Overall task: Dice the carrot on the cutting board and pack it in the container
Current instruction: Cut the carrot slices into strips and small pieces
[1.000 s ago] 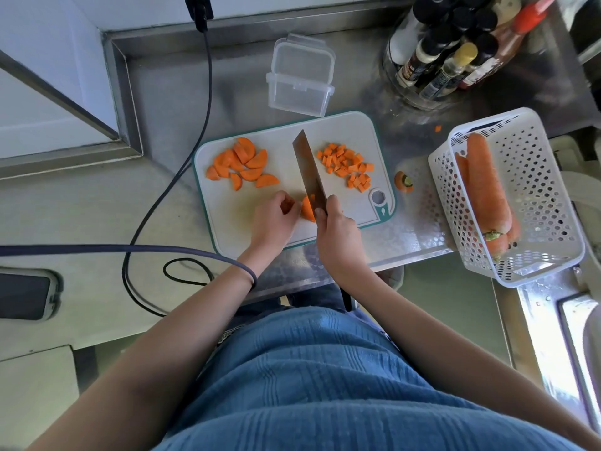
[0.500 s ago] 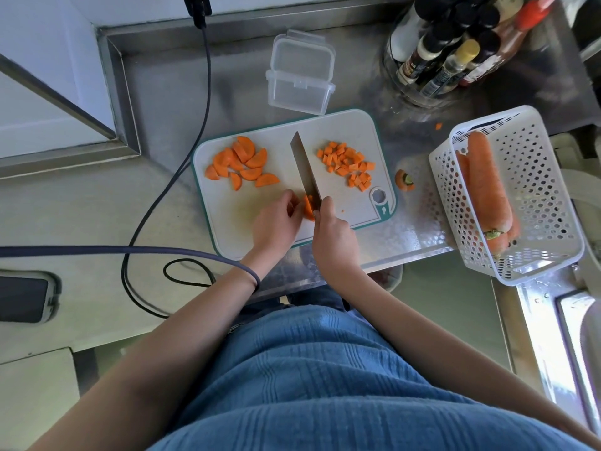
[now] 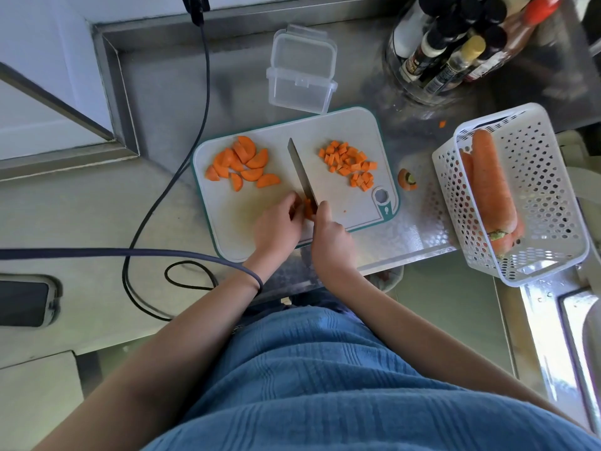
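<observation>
On the white cutting board (image 3: 354,131) lie a pile of half-round carrot slices (image 3: 242,162) at the left and a heap of small carrot dice (image 3: 351,164) at the right. My right hand (image 3: 331,237) grips the handle of a knife (image 3: 300,172), its blade standing edge-down on a carrot piece (image 3: 309,208) at the board's near side. My left hand (image 3: 276,227) pinches that piece with curled fingertips, right beside the blade. A clear plastic container (image 3: 300,79) with its lid hinged open stands behind the board.
A white perforated basket (image 3: 549,177) at the right holds whole carrots (image 3: 491,187). A cut carrot top (image 3: 407,179) lies between board and basket. Several bottles (image 3: 455,40) stand at the back right. A dark cable (image 3: 182,164) loops at the left, near a phone (image 3: 24,302).
The knife blade has tipped from nearly flat to edge-down and come onto the carrot piece; my left fingers have closed in on the piece. The piles have stayed put.
</observation>
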`<state>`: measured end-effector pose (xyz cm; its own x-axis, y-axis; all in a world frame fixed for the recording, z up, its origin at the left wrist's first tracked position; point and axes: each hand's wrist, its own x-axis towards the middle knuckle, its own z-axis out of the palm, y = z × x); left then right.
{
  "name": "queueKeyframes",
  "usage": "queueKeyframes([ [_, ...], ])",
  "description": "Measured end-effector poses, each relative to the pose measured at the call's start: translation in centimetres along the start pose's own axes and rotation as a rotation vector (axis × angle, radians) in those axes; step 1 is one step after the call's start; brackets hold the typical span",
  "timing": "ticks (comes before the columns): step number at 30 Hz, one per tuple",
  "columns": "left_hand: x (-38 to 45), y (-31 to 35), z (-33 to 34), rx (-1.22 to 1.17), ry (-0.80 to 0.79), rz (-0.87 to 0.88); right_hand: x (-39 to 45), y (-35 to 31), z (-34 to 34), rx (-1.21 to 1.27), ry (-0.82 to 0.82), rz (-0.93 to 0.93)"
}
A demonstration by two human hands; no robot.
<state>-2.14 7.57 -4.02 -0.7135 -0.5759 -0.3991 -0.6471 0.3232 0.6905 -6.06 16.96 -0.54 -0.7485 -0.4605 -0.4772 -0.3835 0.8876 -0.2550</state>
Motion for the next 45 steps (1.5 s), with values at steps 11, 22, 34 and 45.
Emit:
queueKeyframes([
  [11,-0.2,0.0,-0.2,-0.006,-0.012,0.032,0.4,0.2,-0.3,-0.001,-0.033,-0.015],
  [22,-0.2,-0.9,-0.3,0.043,-0.001,0.182,-1.0,1.7,-3.2,0.48,0.211,-0.025],
  [34,5.4,-0.3,-2.2,0.664,-0.352,1.036,-1.5,4.7,-3.5,0.517,0.267,0.046],
  [45,4.2,0.0,-3.1,0.805,-0.334,1.139,-1.7,5.3,-3.0,0.508,0.241,0.056],
])
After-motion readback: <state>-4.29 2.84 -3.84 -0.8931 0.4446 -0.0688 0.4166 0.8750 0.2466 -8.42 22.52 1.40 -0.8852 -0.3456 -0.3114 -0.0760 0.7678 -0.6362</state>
